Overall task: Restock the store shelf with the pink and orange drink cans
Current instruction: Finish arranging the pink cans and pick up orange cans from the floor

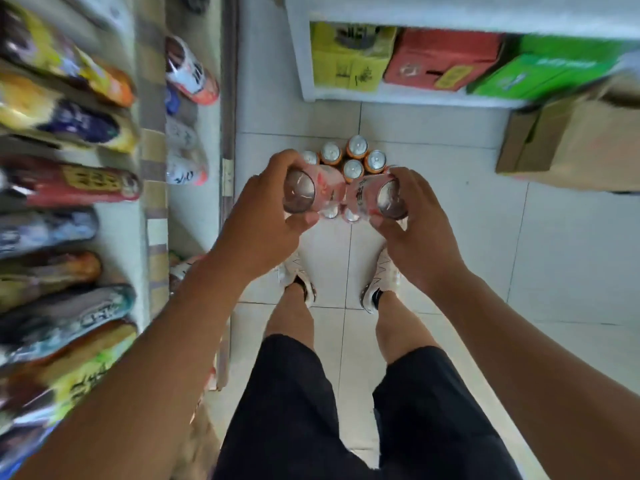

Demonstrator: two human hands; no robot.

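Our left hand curled its fingers round one pink can, and our right hand wrapped the other pink can. Both were held close together above the orange cans standing on the floor; the shelf stood left of those.

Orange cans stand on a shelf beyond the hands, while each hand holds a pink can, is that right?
Not quite. The head view shows the orange cans standing on the tiled floor, not on a shelf. The rest holds: the left hand holds the left pink can and the right hand the right pink can.
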